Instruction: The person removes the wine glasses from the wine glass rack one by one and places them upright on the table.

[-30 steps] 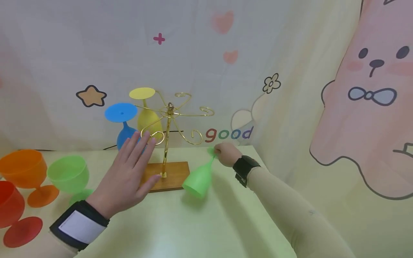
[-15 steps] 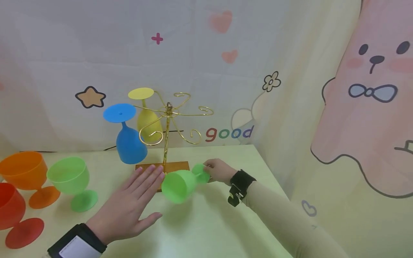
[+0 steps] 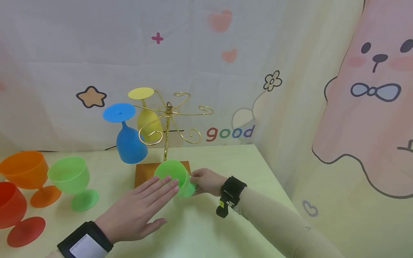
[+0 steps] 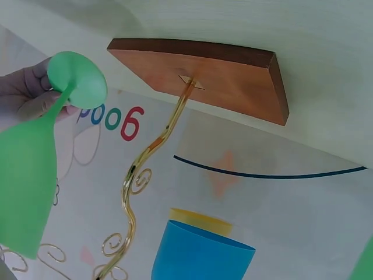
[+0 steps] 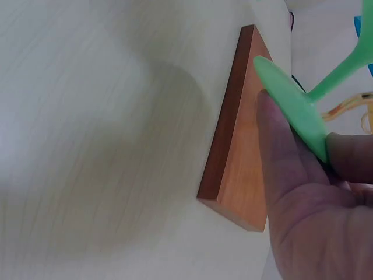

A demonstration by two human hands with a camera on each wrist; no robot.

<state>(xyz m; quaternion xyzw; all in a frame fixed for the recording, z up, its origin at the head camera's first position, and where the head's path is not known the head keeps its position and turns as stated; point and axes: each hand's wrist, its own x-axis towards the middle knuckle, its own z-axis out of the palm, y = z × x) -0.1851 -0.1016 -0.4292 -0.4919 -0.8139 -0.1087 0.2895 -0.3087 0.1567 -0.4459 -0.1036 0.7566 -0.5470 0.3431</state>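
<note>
My right hand (image 3: pixel 209 181) pinches a green plastic goblet (image 3: pixel 171 168) by its round foot (image 5: pixel 291 105), thumb on one face and fingers on the other. The goblet is held off the table with its bowl's mouth towards the head camera. Straight-fingered, my left hand (image 3: pixel 138 211) is close to the bowl and overlaps its lower left in the head view. Behind both hands stands a gold wire rack (image 3: pixel 166 143) on a wooden base (image 4: pixel 204 70). Upside down on its left arms hang a blue goblet (image 3: pixel 130 147) and a yellow goblet (image 3: pixel 150 123); the other arms are bare.
At the table's left stand an orange goblet (image 3: pixel 24 172), another green goblet (image 3: pixel 69 175) and a red goblet (image 3: pixel 11 204), all upright. A printed curtain (image 3: pixel 206 71) hangs behind the table (image 3: pixel 238 165) and along its right.
My right hand has brought the green goblet left and towards me, turning it from mouth-down to mouth facing the head camera. My left hand has dropped lower, away from the blue goblet.
</note>
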